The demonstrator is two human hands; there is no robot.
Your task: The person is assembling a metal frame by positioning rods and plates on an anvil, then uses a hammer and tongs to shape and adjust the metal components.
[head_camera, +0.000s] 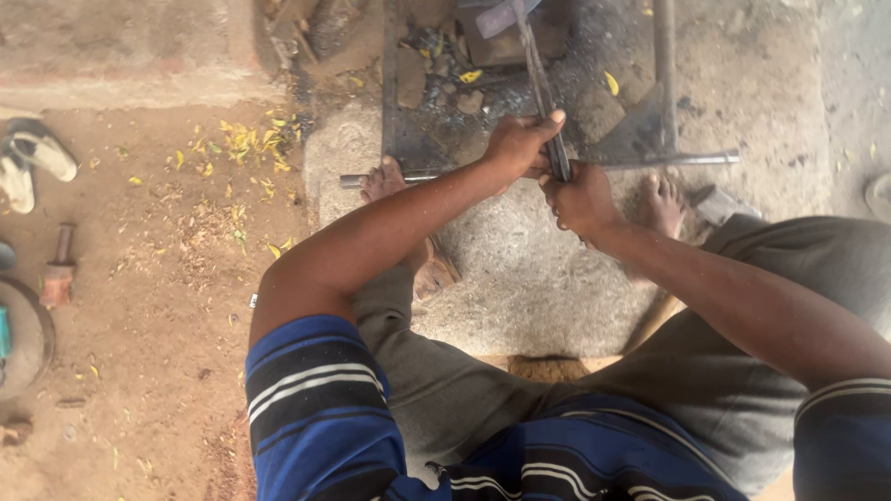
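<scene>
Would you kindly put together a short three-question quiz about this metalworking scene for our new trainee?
1. True or false: both the left hand and the right hand grip the long tongs.
2. What do the tongs hold at their far end? A) a curved metal blade B) a wooden block C) a rope
3. What lies on the ground at far left, near the wall?

Key
1. True.
2. A.
3. A pair of sandals.
</scene>
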